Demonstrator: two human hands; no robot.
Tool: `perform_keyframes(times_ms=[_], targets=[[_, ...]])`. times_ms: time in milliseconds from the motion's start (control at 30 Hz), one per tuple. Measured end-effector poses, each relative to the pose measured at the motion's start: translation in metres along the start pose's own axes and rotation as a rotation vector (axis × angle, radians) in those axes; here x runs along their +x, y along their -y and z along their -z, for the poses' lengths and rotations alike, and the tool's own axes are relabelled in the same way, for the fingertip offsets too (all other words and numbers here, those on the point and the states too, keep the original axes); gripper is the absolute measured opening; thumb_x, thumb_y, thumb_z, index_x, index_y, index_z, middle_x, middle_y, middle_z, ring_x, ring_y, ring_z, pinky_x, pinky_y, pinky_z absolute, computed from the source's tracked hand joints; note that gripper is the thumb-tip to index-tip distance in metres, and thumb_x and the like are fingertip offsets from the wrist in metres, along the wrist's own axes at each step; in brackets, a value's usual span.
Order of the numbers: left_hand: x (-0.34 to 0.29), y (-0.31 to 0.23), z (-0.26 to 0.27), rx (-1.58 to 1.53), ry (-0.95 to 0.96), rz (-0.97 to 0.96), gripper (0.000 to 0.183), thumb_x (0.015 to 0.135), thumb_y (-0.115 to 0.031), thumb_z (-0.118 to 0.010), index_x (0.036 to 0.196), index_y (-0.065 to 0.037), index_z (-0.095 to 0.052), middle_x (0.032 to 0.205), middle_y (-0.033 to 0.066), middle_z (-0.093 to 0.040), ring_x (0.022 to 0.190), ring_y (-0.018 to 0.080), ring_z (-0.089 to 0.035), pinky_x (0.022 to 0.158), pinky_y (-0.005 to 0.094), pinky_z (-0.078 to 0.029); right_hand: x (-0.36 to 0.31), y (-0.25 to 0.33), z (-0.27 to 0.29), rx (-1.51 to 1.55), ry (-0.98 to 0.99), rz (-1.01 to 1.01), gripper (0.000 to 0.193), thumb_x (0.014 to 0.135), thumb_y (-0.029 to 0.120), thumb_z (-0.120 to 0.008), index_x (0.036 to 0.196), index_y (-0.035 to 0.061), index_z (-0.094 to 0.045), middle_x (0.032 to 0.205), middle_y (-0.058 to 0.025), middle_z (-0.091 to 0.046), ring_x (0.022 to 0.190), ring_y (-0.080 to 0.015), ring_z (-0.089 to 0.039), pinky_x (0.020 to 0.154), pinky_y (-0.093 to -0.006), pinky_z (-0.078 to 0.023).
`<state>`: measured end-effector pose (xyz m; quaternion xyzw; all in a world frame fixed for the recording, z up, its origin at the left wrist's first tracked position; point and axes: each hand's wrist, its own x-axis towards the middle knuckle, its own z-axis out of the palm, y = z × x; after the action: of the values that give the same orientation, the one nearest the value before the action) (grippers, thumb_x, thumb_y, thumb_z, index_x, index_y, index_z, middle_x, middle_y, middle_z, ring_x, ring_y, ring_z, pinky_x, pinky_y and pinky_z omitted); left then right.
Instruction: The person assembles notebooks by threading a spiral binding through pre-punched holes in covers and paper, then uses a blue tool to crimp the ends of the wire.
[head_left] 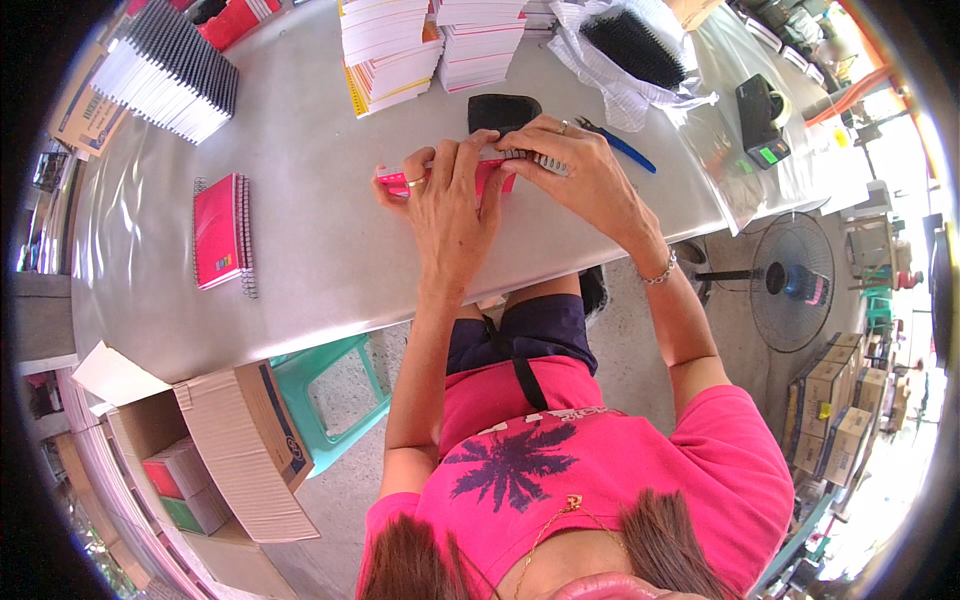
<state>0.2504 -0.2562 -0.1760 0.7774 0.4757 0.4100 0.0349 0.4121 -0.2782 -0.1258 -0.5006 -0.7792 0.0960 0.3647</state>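
Observation:
My left hand (447, 190) is closed on a pink-covered notebook (487, 180), held upright near the middle of the metal table. A row of punched holes shows along its top edge. My right hand (585, 170) pinches a dark wire binding comb (552, 165) against that edge; fingers hide where the two meet. Just beyond my hands lies a black block (503, 110). Cutting pliers with blue handles (628, 150) rest to the right. At the left, a pink spiral notebook (220, 232) lies flat on the table (310, 220).
Paper stacks (390, 60) stand at the back, beside black binding combs (635, 50) in white wrapping. A black-bound pile (165, 75) is far left, a tape dispenser (762, 118) right. Below are an open carton (240, 430), a green stool (325, 400) and a fan (790, 280).

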Motion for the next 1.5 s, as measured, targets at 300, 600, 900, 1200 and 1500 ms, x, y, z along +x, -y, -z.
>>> perform_keyframes(times_ms=[300, 600, 900, 1200, 1500], targets=[[0.0, -0.001, 0.002, -0.014, 0.031, 0.001, 0.035, 0.084, -0.03, -0.07, 0.118, -0.025, -0.064, 0.102, -0.0033, -0.062, 0.109, 0.0254, -0.05, 0.097, 0.0571, -0.021, -0.001, 0.001, -0.001, -0.011, -0.006, -0.017, 0.023, 0.083, 0.009, -0.071, 0.105, 0.0021, -0.067, 0.1, -0.0086, -0.067, 0.084, -0.0284, -0.065, 0.075, -0.0347, -0.053], [-0.001, 0.003, 0.005, 0.001, 0.002, -0.012, 0.033, 0.083, -0.032, -0.07, 0.115, -0.025, -0.064, 0.102, -0.0043, -0.062, 0.108, 0.0244, -0.051, 0.098, 0.0581, -0.022, 0.007, 0.009, 0.002, 0.172, 0.046, -0.116, 0.02, 0.084, 0.007, -0.068, 0.102, -0.0002, -0.067, 0.094, -0.0143, -0.065, 0.083, -0.0295, -0.066, 0.076, -0.0364, -0.053], [-0.003, 0.007, 0.001, -0.095, 0.006, -0.038, 0.032, 0.083, -0.029, -0.069, 0.114, -0.023, -0.064, 0.098, 0.0001, -0.059, 0.104, 0.0273, -0.051, 0.094, 0.0583, -0.026, 0.01, 0.013, 0.012, 0.131, 0.155, -0.193, 0.022, 0.081, 0.005, -0.073, 0.1, -0.0032, -0.067, 0.09, -0.0087, -0.064, 0.081, -0.019, -0.062, 0.076, -0.0306, -0.05], [-0.001, -0.001, 0.006, -0.048, 0.007, -0.013, 0.03, 0.085, -0.029, -0.067, 0.114, -0.022, -0.064, 0.099, -0.0011, -0.059, 0.107, 0.0262, -0.049, 0.098, 0.0561, -0.021, 0.013, 0.008, 0.01, 0.151, 0.139, -0.181, 0.022, 0.083, 0.009, -0.071, 0.101, -0.0033, -0.066, 0.089, -0.0134, -0.064, 0.074, -0.0248, -0.062, 0.071, -0.0328, -0.05], [-0.004, 0.002, 0.004, -0.107, -0.033, 0.072, 0.051, 0.075, -0.033, -0.08, 0.12, -0.023, -0.059, 0.128, 0.008, -0.047, 0.121, 0.0273, -0.041, 0.106, 0.0582, -0.017, 0.005, 0.006, 0.008, 0.149, 0.078, -0.132, 0.022, 0.083, 0.009, -0.072, 0.101, -0.0028, -0.067, 0.095, -0.0113, -0.066, 0.08, -0.0234, -0.063, 0.075, -0.0323, -0.05]])
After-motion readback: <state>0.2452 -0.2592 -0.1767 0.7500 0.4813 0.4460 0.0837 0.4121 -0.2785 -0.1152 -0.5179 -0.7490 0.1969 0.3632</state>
